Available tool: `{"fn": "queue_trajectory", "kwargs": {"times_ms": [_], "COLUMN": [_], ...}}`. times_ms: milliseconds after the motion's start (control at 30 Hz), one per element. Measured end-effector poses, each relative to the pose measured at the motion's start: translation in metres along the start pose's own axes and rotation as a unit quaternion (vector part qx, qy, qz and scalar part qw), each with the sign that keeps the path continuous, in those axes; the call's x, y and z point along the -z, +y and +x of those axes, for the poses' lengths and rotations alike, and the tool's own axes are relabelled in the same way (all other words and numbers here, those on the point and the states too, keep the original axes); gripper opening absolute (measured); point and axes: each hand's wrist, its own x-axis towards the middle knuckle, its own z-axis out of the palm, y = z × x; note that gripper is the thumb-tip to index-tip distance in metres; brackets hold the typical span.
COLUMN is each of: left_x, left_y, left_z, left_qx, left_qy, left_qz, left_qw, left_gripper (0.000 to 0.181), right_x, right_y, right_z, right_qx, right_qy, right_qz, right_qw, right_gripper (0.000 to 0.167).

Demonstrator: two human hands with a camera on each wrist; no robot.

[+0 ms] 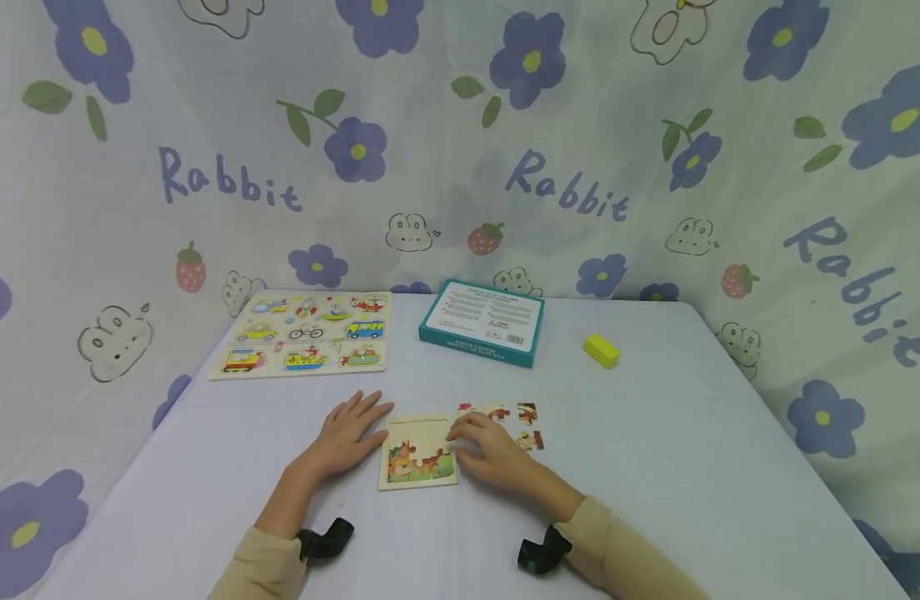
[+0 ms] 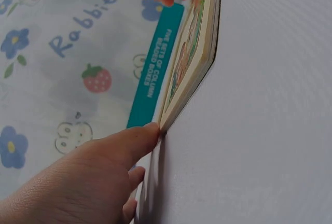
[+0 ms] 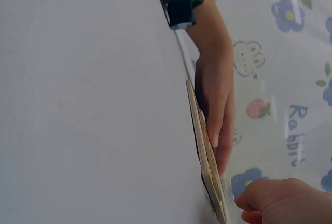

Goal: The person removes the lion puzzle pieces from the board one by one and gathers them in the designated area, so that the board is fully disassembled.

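Note:
A small wooden puzzle board (image 1: pixel 411 426) lies in front of me, its lower part filled with picture pieces and its upper part bare wood. My left hand (image 1: pixel 350 432) rests on the table at its left, fingers straight and spread, with the thumb against the board's edge. Over the board's right edge is my right hand (image 1: pixel 492 451), its fingers bent. Whether a piece sits between those fingertips is hidden. Beyond this hand lie several loose puzzle pieces (image 1: pixel 527 412), partly covered by it.
At the back left lies a larger vehicle puzzle board (image 1: pixel 280 367). A teal and white box (image 1: pixel 482 321) lies at the back middle, with a yellow block (image 1: pixel 601 351) to its right. A patterned curtain (image 1: pixel 445 167) hangs behind the white table (image 1: pixel 692 467).

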Motion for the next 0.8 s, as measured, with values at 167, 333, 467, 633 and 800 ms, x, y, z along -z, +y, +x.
{"fn": "queue_trajectory", "kwargs": {"times_ms": [167, 333, 467, 633, 800], "left_x": [0.0, 0.0, 0.0, 0.001, 0.001], "left_y": [0.001, 0.002, 0.002, 0.002, 0.0], "left_z": [0.0, -0.001, -0.002, -0.001, -0.001], "left_qx": [-0.005, -0.005, -0.004, -0.005, -0.006], "left_qy": [0.008, 0.007, 0.008, 0.011, 0.008], "left_qz": [-0.002, 0.002, 0.004, 0.001, -0.002], "left_qw": [1.0, 1.0, 0.9999, 0.9999, 0.9999], "left_gripper": [0.045, 0.043, 0.043, 0.043, 0.041], "right_x": [-0.012, -0.022, -0.03, -0.036, -0.043], "right_y": [-0.009, -0.015, -0.018, -0.022, -0.024], "right_z": [0.014, 0.024, 0.032, 0.042, 0.05], "right_qx": [0.011, 0.049, 0.057, 0.031, 0.019], "right_qy": [-0.052, -0.077, -0.084, -0.078, -0.071], "right_qz": [-0.016, -0.03, -0.046, -0.075, -0.111], "right_qw": [0.9985, 0.9954, 0.9938, 0.9937, 0.9911], "right_gripper": [0.018, 0.018, 0.021, 0.032, 0.035]}}
